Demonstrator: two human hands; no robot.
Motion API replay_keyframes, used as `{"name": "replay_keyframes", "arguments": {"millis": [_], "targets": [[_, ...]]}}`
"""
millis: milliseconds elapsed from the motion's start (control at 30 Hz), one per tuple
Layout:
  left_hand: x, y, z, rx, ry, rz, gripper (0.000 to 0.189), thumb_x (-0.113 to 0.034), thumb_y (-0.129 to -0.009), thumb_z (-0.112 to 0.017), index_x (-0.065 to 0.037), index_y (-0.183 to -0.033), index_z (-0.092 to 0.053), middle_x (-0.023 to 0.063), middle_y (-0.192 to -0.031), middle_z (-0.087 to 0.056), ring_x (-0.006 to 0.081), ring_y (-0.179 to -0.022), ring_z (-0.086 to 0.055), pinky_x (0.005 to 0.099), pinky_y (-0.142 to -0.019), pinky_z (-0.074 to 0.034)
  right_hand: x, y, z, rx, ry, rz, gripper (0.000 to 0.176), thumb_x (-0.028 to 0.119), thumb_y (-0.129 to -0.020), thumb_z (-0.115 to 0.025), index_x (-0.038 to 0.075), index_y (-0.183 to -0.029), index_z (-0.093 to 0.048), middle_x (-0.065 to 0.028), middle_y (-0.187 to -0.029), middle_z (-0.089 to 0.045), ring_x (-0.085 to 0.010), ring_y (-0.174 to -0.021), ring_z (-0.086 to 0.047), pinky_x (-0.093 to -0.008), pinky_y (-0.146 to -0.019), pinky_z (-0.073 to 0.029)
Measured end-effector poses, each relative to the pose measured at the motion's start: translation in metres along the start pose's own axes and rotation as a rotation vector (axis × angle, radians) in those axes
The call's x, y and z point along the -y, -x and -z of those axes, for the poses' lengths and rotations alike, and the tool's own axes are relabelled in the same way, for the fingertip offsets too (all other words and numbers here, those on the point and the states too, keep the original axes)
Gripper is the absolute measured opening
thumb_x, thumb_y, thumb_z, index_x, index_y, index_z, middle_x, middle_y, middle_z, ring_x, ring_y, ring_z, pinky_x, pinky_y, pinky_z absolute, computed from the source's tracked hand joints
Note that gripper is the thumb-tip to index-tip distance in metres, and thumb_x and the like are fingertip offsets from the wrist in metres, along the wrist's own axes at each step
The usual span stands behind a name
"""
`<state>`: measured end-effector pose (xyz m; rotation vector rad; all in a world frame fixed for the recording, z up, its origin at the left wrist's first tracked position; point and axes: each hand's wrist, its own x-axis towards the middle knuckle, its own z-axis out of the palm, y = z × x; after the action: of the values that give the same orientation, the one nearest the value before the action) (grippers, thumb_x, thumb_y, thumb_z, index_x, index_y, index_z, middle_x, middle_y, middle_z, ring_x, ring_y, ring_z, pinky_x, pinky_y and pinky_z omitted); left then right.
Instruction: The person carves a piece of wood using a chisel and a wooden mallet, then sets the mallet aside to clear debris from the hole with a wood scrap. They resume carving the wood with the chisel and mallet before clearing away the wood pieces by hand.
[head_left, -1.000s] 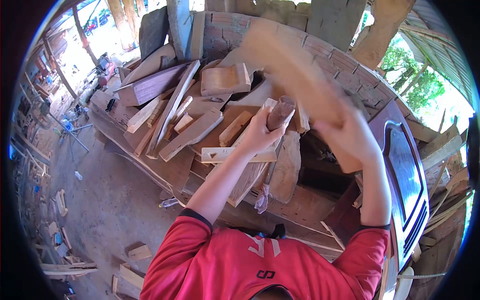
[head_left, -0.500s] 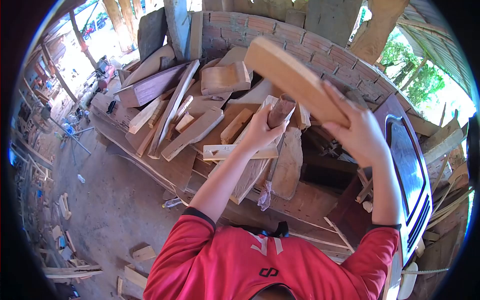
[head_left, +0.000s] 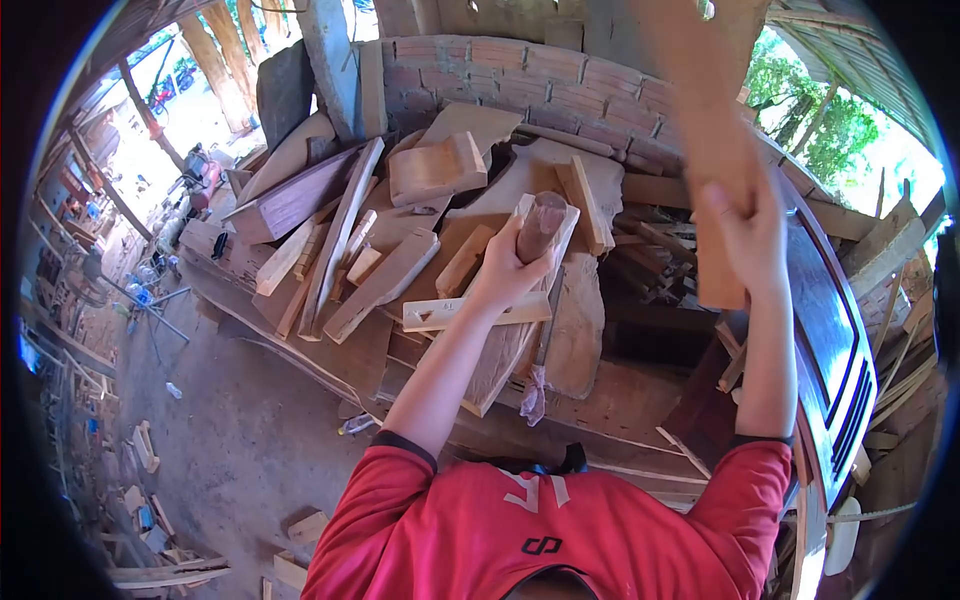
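In the head view my left hand (head_left: 513, 268) is wrapped round a dark, round wooden handle (head_left: 545, 218), whose flat end points up. Whatever lies below the grip is hidden by the hand. Under this hand a long plank (head_left: 505, 365) lies across the bench, and a pale strip of wood (head_left: 475, 312) rests crosswise by the wrist. My right hand (head_left: 745, 225), at the right, is closed on the lower part of a thick wooden board (head_left: 720, 160). The board stands nearly upright, and its top is blurred by motion.
Scrap pieces and a curved wooden block (head_left: 437, 170) are heaped on the bench to the left. Behind runs a low brick wall (head_left: 520, 75). A dark glossy panel (head_left: 825, 330) stands at the right. Offcuts lie on the floor (head_left: 240, 430).
My right hand has swung the board up and to the right, from a slant to nearly upright. My left hand keeps its grip on the handle, slightly lower in view.
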<state>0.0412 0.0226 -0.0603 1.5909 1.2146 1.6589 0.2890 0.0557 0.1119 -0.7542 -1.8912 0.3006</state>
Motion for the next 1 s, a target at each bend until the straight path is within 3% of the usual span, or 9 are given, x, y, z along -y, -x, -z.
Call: {"name": "replay_keyframes", "arguments": {"millis": [100, 200, 400, 533, 600, 633, 833, 900, 1000], "targets": [[-0.002, -0.001, -0.002, -0.033, 0.013, -0.056, 0.019, -0.009, -0.077, -0.065, -0.005, -0.091, -0.052, -0.0042, -0.075, -0.052, 0.0037, -0.069, -0.045, 0.0220, -0.065, -0.039, 0.009, 0.008, -0.010, -0.160, -0.494, -0.328, 0.065, 0.016, -0.079, -0.065, 0.002, -0.134, -0.033, -0.0203, -0.125, -0.049, -0.0267, -0.110, -0.054, -0.0403, -0.096, -0.040], [-0.002, -0.001, -0.002, -0.023, 0.054, -0.047, 0.018, -0.009, -0.077, -0.065, -0.005, -0.090, -0.052, -0.0051, -0.072, -0.051, 0.0033, -0.065, -0.044, 0.0215, -0.061, -0.038, 0.022, 0.021, -0.021, 0.670, 0.294, -0.024, 0.068, 0.019, -0.078, -0.065, 0.013, -0.137, -0.031, -0.0241, -0.119, -0.051, -0.0357, -0.104, -0.056, -0.0403, -0.094, -0.042], [-0.008, -0.003, 0.000, -0.013, 0.024, -0.053, 0.016, -0.008, -0.078, -0.064, -0.006, -0.087, -0.051, -0.0057, -0.071, -0.049, 0.0025, -0.063, -0.043, 0.0203, -0.058, -0.037, 0.002, 0.009, -0.016, 0.158, 0.233, 0.251, 0.066, 0.018, -0.082, -0.061, 0.010, -0.139, -0.027, -0.0162, -0.124, -0.051, -0.0293, -0.098, -0.060, -0.0393, -0.089, -0.046], [0.002, -0.004, -0.001, -0.051, 0.057, -0.085, 0.016, -0.008, -0.078, -0.064, -0.007, -0.087, -0.051, -0.0054, -0.071, -0.049, 0.0025, -0.063, -0.043, 0.0203, -0.058, -0.037, 0.010, 0.017, -0.026, -0.117, -0.482, -0.193, 0.066, 0.019, -0.084, -0.058, 0.012, -0.140, -0.023, -0.0160, -0.122, -0.052, -0.0298, -0.094, -0.062, -0.0407, -0.085, -0.048], [0.004, -0.005, -0.001, -0.024, 0.081, -0.049, 0.017, -0.009, -0.078, -0.065, -0.007, -0.088, -0.051, -0.0051, -0.074, -0.050, 0.0028, -0.065, -0.044, 0.0209, -0.060, -0.037, 0.021, 0.022, -0.033, 0.645, 0.360, 0.077, 0.066, 0.024, -0.083, -0.059, 0.017, -0.140, -0.025, -0.0197, -0.121, -0.052, -0.0384, -0.093, -0.060, -0.0410, -0.085, -0.048], [0.003, -0.005, -0.001, -0.021, 0.085, -0.051, 0.017, -0.009, -0.078, -0.065, -0.007, -0.088, -0.051, -0.0051, -0.074, -0.050, 0.0028, -0.065, -0.044, 0.0209, -0.060, -0.037, 0.023, 0.019, -0.028, 0.644, 0.364, 0.076, 0.066, 0.024, -0.083, -0.059, 0.017, -0.140, -0.025, -0.0197, -0.121, -0.052, -0.0384, -0.093, -0.060, -0.0410, -0.085, -0.048], [-0.001, -0.003, 0.000, -0.021, 0.079, -0.027, 0.020, -0.010, -0.078, -0.064, -0.006, -0.092, -0.052, -0.0048, -0.077, -0.051, 0.0035, -0.072, -0.045, 0.0222, -0.067, -0.039, 0.009, 0.005, -0.018, -0.087, 0.174, 0.164, 0.064, 0.017, -0.081, -0.061, 0.010, -0.137, -0.031, -0.0205, -0.130, -0.045, -0.0331, -0.114, -0.050, -0.0385, -0.094, -0.041], [-0.002, -0.002, 0.003, 0.023, 0.026, -0.030, 0.021, -0.010, -0.078, -0.064, -0.005, -0.094, -0.053, -0.0038, -0.080, -0.052, 0.0046, -0.075, -0.046, 0.0238, -0.070, -0.039, 0.000, 0.015, -0.030, -0.138, -0.379, -0.066, 0.063, 0.014, -0.080, -0.061, 0.006, -0.135, -0.033, -0.0191, -0.132, -0.044, -0.0288, -0.116, -0.049, -0.0381, -0.094, -0.040], [0.006, -0.004, 0.001, 0.020, 0.093, -0.043, 0.025, -0.010, -0.077, -0.064, -0.004, -0.099, -0.054, -0.0018, -0.086, -0.054, 0.0059, -0.081, -0.047, 0.0251, -0.074, -0.040, 0.027, 0.029, -0.031, 0.667, 0.359, 0.030, 0.065, 0.013, -0.081, -0.059, 0.008, -0.138, -0.027, -0.0206, -0.120, -0.053, -0.0287, -0.110, -0.054, -0.0374, -0.091, -0.042]]}}
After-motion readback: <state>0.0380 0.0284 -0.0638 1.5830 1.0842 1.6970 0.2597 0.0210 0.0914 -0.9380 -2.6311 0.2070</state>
